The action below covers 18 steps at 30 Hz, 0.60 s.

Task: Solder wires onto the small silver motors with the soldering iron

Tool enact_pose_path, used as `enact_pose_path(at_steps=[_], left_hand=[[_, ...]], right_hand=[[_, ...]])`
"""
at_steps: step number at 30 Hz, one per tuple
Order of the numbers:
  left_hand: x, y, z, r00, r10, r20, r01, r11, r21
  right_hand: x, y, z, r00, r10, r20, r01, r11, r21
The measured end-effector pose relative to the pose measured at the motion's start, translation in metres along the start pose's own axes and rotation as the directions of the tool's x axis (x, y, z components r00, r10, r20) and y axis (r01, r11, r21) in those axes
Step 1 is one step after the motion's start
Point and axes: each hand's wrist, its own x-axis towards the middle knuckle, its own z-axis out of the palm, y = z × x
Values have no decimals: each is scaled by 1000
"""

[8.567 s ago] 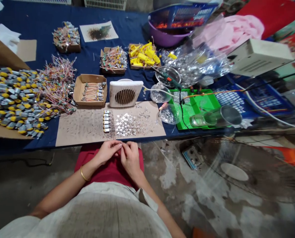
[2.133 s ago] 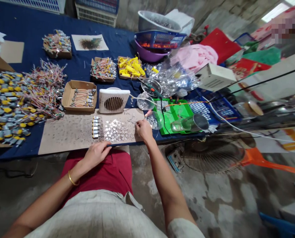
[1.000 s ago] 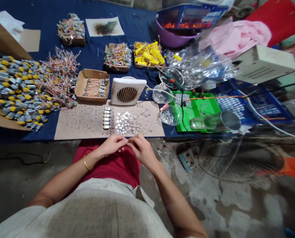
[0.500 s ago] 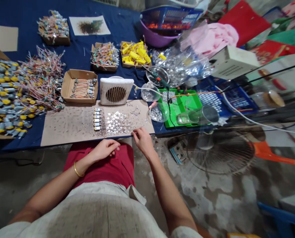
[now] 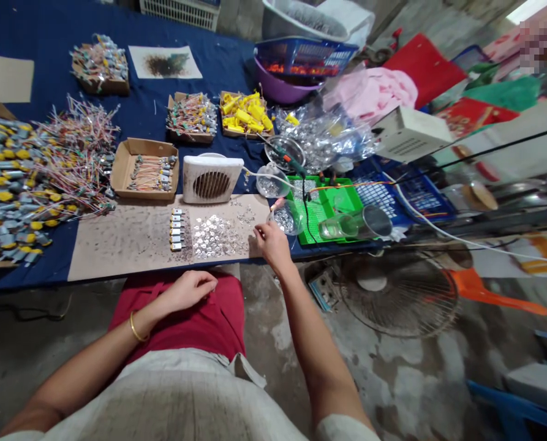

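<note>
My right hand (image 5: 274,246) is over the right end of a sheet of cardboard (image 5: 117,239). Its thumb and fingertips pinch together; whatever may be between them is too small to make out. Many small shiny metal pieces (image 5: 211,233) lie scattered on the cardboard left of that hand. Beyond them, several small motors (image 5: 176,229) with white and yellow ends stand in a short column. My left hand (image 5: 191,290) rests over my lap below the table edge, fingers loosely curled, with nothing visible in it. A clear bowl of metal pieces (image 5: 284,218) is just beyond my right hand.
A white fan unit (image 5: 212,179) stands behind the cardboard. To its left are a box of wired parts (image 5: 152,174) and a large heap of motors (image 5: 9,196). A green tray (image 5: 313,229) with clear cups lies on the right. A floor fan (image 5: 397,294) stands below.
My right hand has moved right and away from me, from the cardboard's front edge towards the clear bowl. My left hand stays over my lap. The camera view has shifted slightly.
</note>
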Motion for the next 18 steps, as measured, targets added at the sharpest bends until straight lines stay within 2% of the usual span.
enact_pose_path(at_steps=[4,7,11,18], left_hand=[[-5,8,-1,999,50,-18,-49,997,60],[-8,10,-4,998,51,-23,-49,996,69],[-7,9,-7,998,51,-32,-48,996,75],[-1,14,-11,995,94,-38,-90,991,97]], right_hand=[[36,-10,6,999,-14,52,15,1000,-23],[46,-20,13,997,-24,74,26,999,-28],[43,-23,12,996,-39,84,41,999,-21],[20,-10,9,982,-122,141,119,992,33]])
